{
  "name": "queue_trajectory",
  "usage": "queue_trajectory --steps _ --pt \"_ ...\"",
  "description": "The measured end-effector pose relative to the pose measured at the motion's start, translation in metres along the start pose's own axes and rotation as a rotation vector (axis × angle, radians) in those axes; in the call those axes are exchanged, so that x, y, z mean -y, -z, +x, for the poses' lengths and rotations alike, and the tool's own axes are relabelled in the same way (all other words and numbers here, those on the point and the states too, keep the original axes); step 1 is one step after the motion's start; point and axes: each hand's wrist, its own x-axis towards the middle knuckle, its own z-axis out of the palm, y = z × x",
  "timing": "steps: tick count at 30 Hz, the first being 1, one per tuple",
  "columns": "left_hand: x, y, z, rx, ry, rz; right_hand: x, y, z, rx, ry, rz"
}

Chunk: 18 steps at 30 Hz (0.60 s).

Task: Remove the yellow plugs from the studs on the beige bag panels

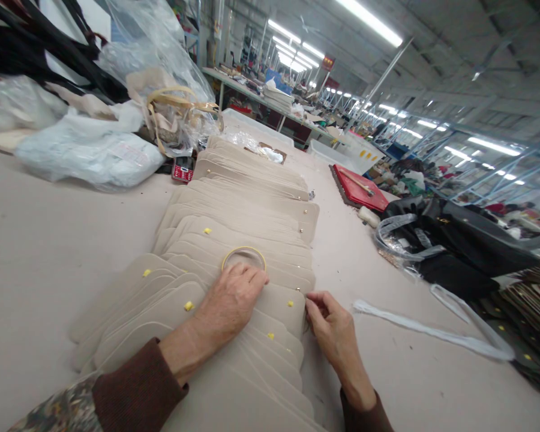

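A long overlapping row of beige leather panels (247,210) with small yellow tabs and metal studs runs down the table. My left hand (231,297) rests flat on a near panel, its fingertips touching a roll of tape (243,257). At the right edge of that panel my right hand (326,321) is pinched, fingers curled together by a stud; what it pinches is too small to make out.
Plastic bags and bundled straps (90,150) pile at the back left. A red board (359,187), black bags (459,246) and a white strip (432,330) lie to the right. Workbenches stretch behind.
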Motion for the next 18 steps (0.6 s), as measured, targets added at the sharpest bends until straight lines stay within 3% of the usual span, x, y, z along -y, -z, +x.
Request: queue_trajectory --steps 6,13,18 --pt "0.000 0.000 0.001 0.003 -0.034 -0.003 0.008 -0.003 0.000 -0.077 0.114 -0.035" --pt "0.001 0.001 0.000 -0.004 -0.032 -0.078 0.018 -0.003 -0.008 0.048 0.008 0.125" --pt "0.002 0.002 -0.002 -0.084 -0.105 -0.181 0.029 0.017 -0.022 0.289 0.064 0.175"
